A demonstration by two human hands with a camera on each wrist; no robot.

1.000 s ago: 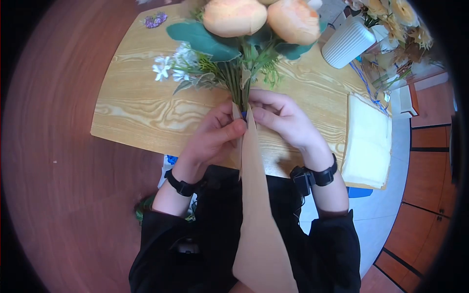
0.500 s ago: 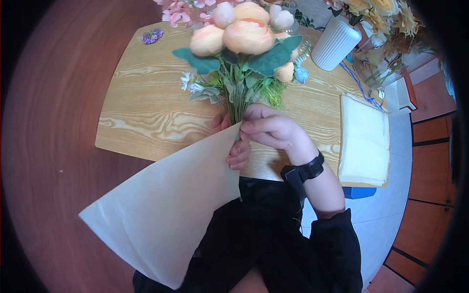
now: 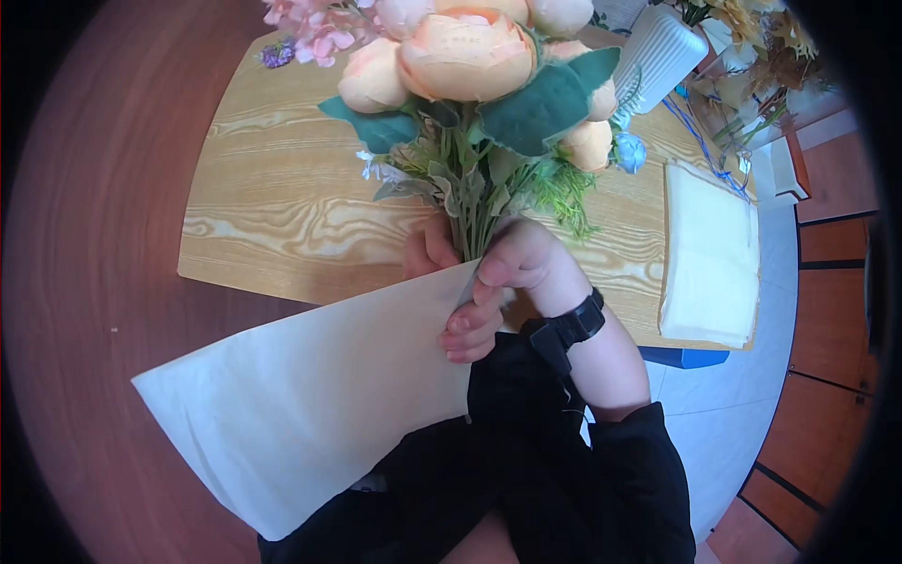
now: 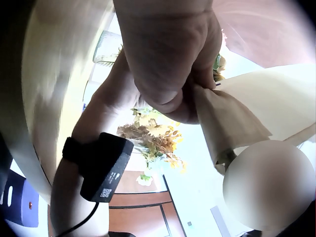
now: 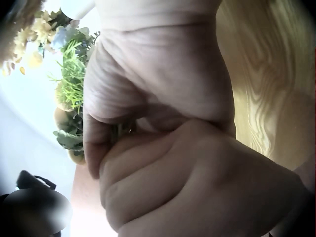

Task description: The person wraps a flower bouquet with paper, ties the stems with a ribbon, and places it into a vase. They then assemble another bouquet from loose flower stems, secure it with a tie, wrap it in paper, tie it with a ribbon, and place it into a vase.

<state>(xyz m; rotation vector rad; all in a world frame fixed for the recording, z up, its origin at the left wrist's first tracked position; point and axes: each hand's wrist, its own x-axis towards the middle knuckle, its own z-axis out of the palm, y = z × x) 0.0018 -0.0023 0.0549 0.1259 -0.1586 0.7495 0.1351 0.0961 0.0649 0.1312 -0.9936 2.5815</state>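
Observation:
A bouquet with peach flowers point(image 3: 467, 58) and green leaves stands upright in the head view, its stems point(image 3: 473, 211) gathered between the hands. The left hand point(image 3: 470, 334), partly behind the wrapping paper point(image 3: 319, 395), curls round the lower stems and paper. At the paper's upper corner, the right hand point(image 3: 522, 256) pinches its edge against the stems. In the left wrist view the paper point(image 4: 276, 98) extends from beside the left hand point(image 4: 168, 54). The right wrist view has the right hand point(image 5: 163, 74) touching the left hand point(image 5: 197, 182); the stem ends are hidden.
On the wooden table point(image 3: 282, 179), a stack of pale sheets point(image 3: 711, 254) lies at the right. A white ribbed vase point(image 3: 658, 56) with flowers and blue ribbon point(image 3: 700, 141) are at the back right. A small purple flower cluster point(image 3: 278, 54) lies back left.
The paper has swung from hanging narrow down the middle to spreading out at the left. The left hand has gone partly behind it, and the bouquet has turned, then come nearer the camera.

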